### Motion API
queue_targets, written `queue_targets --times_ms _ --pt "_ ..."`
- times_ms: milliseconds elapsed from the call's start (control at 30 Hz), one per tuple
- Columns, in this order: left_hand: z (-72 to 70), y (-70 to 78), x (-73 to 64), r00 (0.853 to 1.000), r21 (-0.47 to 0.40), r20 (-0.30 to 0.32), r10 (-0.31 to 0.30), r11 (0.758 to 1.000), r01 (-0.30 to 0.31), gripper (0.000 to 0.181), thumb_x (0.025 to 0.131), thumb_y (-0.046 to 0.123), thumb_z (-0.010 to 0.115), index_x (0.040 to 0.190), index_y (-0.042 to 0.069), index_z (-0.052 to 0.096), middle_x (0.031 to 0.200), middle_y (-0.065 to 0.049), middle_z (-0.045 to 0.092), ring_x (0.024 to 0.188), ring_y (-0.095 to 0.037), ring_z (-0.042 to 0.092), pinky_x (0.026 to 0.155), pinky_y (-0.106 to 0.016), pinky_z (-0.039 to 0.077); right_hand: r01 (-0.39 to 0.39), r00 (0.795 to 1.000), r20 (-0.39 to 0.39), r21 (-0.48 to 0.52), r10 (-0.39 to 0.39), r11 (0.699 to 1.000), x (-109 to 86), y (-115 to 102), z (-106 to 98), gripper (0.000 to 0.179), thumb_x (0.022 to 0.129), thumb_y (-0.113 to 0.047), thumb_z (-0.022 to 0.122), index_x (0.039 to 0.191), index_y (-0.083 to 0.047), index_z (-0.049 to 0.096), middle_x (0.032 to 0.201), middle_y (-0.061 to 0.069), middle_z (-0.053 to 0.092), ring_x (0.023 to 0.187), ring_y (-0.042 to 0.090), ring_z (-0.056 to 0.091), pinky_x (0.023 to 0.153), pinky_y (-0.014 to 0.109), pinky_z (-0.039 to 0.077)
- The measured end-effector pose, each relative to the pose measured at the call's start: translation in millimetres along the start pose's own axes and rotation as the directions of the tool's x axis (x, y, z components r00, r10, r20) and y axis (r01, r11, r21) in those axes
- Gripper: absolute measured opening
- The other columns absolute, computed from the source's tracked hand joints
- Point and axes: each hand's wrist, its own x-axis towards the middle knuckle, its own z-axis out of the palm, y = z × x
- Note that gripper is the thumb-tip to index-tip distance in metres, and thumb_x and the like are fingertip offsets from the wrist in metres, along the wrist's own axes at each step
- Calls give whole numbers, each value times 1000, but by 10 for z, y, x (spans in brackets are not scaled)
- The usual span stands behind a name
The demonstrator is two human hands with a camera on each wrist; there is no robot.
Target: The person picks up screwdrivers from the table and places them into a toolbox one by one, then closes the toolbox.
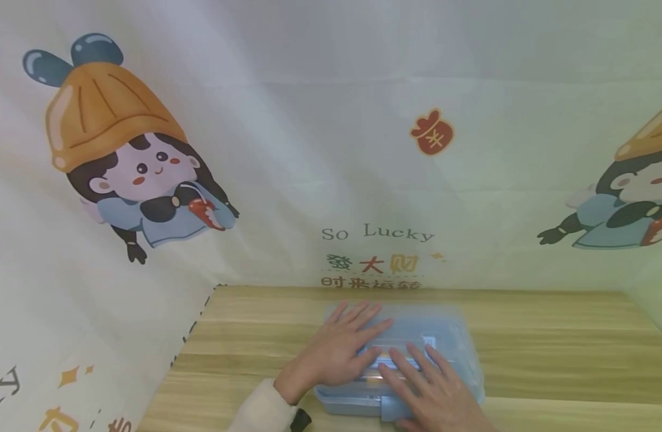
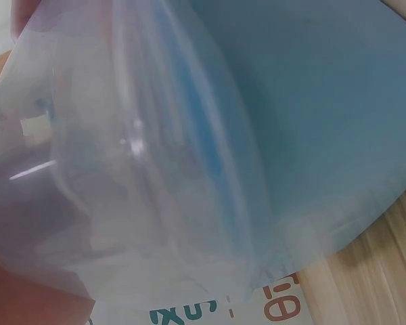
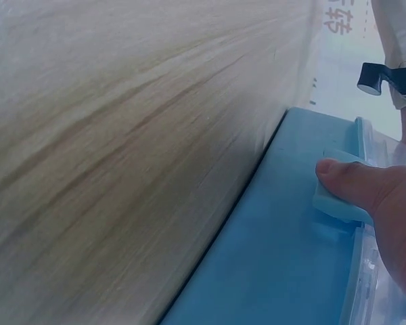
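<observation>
A pale blue plastic storage box (image 1: 454,336) with a see-through lid sits on the wooden table, its lid down. My left hand (image 1: 339,351) lies spread over the lid's left part, fingers pointing to the far edge. On the front right part rests my right hand (image 1: 439,393), fingers spread across the lid. In the right wrist view its thumb (image 3: 352,181) presses on the light blue latch (image 3: 335,206) at the box's front. The left wrist view shows the clear lid (image 2: 88,183) against the blue body (image 2: 318,128). Contents are blurred through the lid.
The wooden table (image 1: 552,354) extends to both sides of the box. A white printed cloth (image 1: 288,150) with cartoon figures and lettering hangs behind and at the sides. A black band (image 1: 301,420) is on the left wrist, by a cream sleeve (image 1: 263,411).
</observation>
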Motion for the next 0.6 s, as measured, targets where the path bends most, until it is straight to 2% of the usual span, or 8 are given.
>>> queue_targets --times_ms 233,333,433,533,567,600 --pt "10 -3 -1 1000 -1 0 2 1000 -2 51 106 43 29 155 30 33 164 -1 23 152 -25 17 123 -55 8 11 999 -45 -37 -13 999 -14 -2 32 75 101 -63 21 157 -13 27 133 7 61 117 31 60 125 48 8" --pt "12 -5 1 1000 -1 -5 6 1000 -6 51 106 43 29 155 30 33 164 -3 25 152 -27 18 123 -55 8 9 999 -50 -35 -10 999 -16 -6 40 74 102 -61 19 157 -12 28 132 7 61 117 31 60 122 48 20" --pt "10 -5 1 1000 4 1 2 1000 -2 51 106 44 29 156 30 32 164 -1 23 152 -25 17 123 -55 8 12 998 -63 -44 -15 999 -21 -8 56 73 102 -60 17 156 -12 29 133 8 61 117 31 59 108 49 36" --pt "6 -1 0 1000 14 9 -2 1000 2 51 106 44 29 156 31 31 164 0 21 152 -24 15 123 -55 8 17 996 -82 -44 -20 999 -20 -6 64 73 102 -60 21 155 -11 32 134 9 60 117 32 59 99 48 41" --pt "5 0 1 1000 15 11 -4 1000 4 51 106 43 28 156 31 31 164 1 21 152 -23 14 123 -54 8 19 996 -90 -44 -23 999 -21 -4 67 73 102 -61 24 154 -11 34 134 9 60 117 32 60 98 49 42" --pt "5 1 2 1000 16 12 -4 1000 4 51 106 43 28 156 31 31 165 1 21 152 -23 14 123 -54 8 18 996 -90 -38 -22 999 -23 -2 68 73 101 -61 27 153 -11 35 135 9 60 117 33 59 103 49 40"
